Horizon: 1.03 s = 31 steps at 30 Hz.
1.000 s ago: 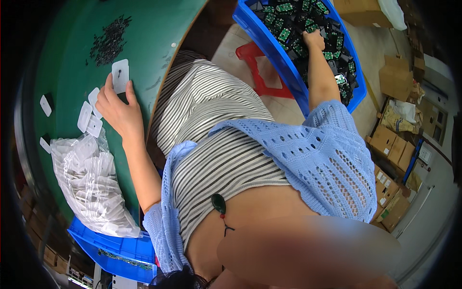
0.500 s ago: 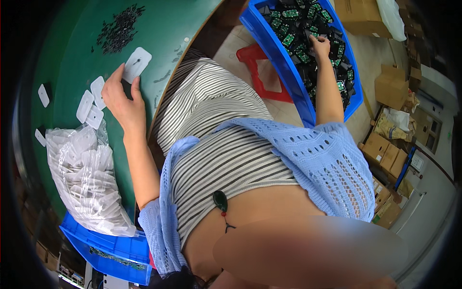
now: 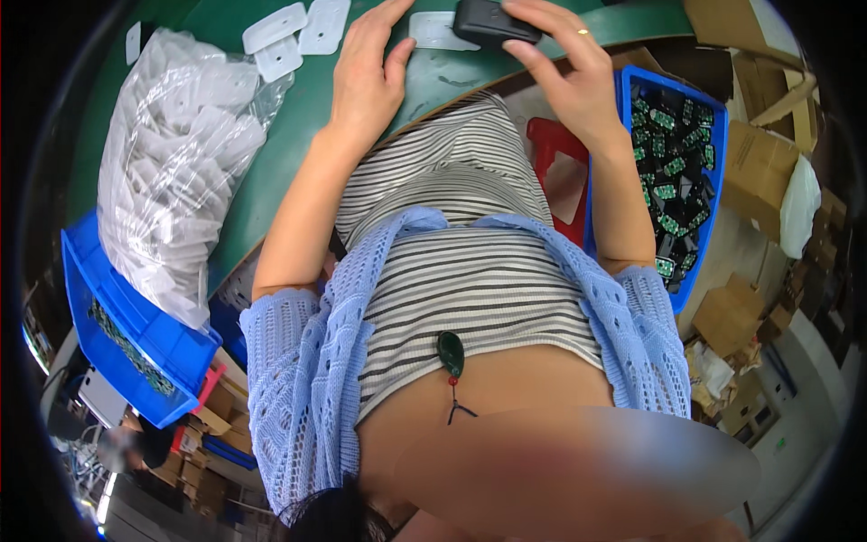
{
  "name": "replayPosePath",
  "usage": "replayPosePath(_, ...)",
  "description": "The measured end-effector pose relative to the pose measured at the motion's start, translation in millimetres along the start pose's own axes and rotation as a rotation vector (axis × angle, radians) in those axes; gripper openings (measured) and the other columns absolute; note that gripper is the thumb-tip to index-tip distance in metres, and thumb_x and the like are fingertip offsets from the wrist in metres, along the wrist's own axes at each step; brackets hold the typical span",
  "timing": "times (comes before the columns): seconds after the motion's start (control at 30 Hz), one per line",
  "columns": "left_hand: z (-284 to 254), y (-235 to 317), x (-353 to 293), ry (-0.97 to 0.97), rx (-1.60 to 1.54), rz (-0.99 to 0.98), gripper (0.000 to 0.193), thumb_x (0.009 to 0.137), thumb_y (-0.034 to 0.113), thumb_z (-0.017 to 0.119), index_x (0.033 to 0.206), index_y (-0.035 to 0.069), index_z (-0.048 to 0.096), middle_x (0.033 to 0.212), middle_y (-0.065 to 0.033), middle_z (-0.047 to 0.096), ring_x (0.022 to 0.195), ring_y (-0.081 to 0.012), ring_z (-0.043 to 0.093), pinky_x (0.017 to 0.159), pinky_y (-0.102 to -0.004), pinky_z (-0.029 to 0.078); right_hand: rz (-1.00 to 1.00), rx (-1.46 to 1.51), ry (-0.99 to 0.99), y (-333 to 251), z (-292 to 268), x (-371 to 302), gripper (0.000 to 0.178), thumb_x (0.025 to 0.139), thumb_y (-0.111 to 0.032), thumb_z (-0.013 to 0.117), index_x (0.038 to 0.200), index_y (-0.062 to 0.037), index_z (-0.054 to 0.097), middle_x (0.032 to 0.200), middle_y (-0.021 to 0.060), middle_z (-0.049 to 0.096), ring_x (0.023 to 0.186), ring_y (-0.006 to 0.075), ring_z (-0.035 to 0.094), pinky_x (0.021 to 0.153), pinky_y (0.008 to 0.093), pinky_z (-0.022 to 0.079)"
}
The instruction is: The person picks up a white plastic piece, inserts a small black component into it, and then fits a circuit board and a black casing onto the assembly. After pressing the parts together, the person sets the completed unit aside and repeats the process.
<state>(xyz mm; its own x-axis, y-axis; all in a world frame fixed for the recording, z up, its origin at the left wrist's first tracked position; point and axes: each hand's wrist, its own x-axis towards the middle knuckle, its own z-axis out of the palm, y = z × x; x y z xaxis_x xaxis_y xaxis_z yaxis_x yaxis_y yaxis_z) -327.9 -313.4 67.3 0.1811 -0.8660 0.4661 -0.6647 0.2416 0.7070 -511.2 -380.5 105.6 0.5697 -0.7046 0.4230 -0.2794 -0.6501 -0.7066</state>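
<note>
My right hand (image 3: 575, 77) grips a black plastic casing (image 3: 492, 22) between thumb and fingers. The casing is over the right end of a white plastic plate (image 3: 435, 31) lying on the green table. My left hand (image 3: 368, 86) rests at the left end of this plate, its thumb and fingers apart. The thumb tip is at the plate's edge; I cannot tell whether it touches. Some of the left fingertips run off the upper edge of the view. More white plates (image 3: 275, 32) lie to the left of my left hand.
A clear bag of white plates (image 3: 172, 163) stands at the table's left. Below it is a blue bin (image 3: 135, 348) with green circuit boards. On my right, a blue crate (image 3: 720, 172) holds black casings with green boards. A red stool (image 3: 545, 149) stands beside it; cardboard boxes (image 3: 763, 167) lie beyond.
My right hand has come from the blue crate to the table with a black casing. My view has turned, so the table and crate appear shifted. The left hand's fingers no longer frame the plate.
</note>
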Motion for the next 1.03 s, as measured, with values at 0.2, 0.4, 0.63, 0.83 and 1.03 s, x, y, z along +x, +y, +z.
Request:
replayPosePath(0.2, -9, -6, -4, -0.087, -0.118, -0.103, 0.037, 0.08, -0.005, 0.045, 0.116, 0.003, 0.052, 0.121, -0.0164, 0.051, 0.114, -0.0302, 0.047, 0.096, -0.034, 0.036, -0.393, 0.132, 0.062, 31, 37, 15, 0.029, 0.073, -0.005, 0.062, 0.101, -0.0015, 0.058, 0.1, 0.0147, 0.058, 0.091, 0.0308, 0.055, 0.08, 0.0353, 0.044)
replayPosePath(0.4, -7, -11, -4, -0.106, -0.088, -0.033, 0.037, 0.078, -0.007, 0.04, 0.109, 0.003, 0.057, 0.113, -0.0143, 0.057, 0.111, -0.0307, 0.05, 0.094, -0.0369, 0.038, -0.361, 0.094, 0.0, 33, 42, 16, 0.028, 0.073, -0.007, 0.062, 0.101, -0.0017, 0.058, 0.101, 0.0134, 0.058, 0.091, 0.0308, 0.054, 0.079, 0.0351, 0.044)
replayPosePath(0.63, 34, -55, -13, 0.212, -0.392, 0.348, 0.04, 0.072, -0.007, 0.046, 0.109, 0.002, 0.057, 0.114, -0.0152, 0.056, 0.109, -0.0325, 0.051, 0.092, -0.0385, 0.039, -0.368, 0.054, 0.079, 36, 49, 9, 0.031, 0.072, -0.008, 0.063, 0.102, -0.0024, 0.058, 0.104, 0.0129, 0.057, 0.093, 0.03, 0.054, 0.079, 0.035, 0.045)
replayPosePath(0.83, 12, -22, -4, 0.063, 0.082, 0.339, 0.041, 0.068, 0.004, 0.062, 0.108, -0.001, 0.054, 0.11, -0.016, 0.056, 0.101, -0.0323, 0.053, 0.085, -0.0381, 0.042, -0.128, -0.115, -0.154, 27, 30, 22, 0.033, 0.073, -0.006, 0.064, 0.105, -0.0019, 0.058, 0.099, 0.0117, 0.06, 0.092, 0.0249, 0.056, 0.077, 0.0307, 0.046)
replayPosePath(1.03, -5, 16, 39, -0.349, -0.357, -0.695, 0.027, 0.081, 0.014, 0.06, 0.106, 0.005, 0.056, 0.106, -0.0154, 0.059, 0.096, -0.0246, 0.057, 0.083, -0.0348, 0.043, 0.174, 0.941, -0.064, 47, 35, 27, 0.038, 0.085, -0.012, 0.057, 0.122, -0.0061, 0.05, 0.111, 0.0097, 0.056, 0.102, 0.0152, 0.052, 0.091, 0.0262, 0.038)
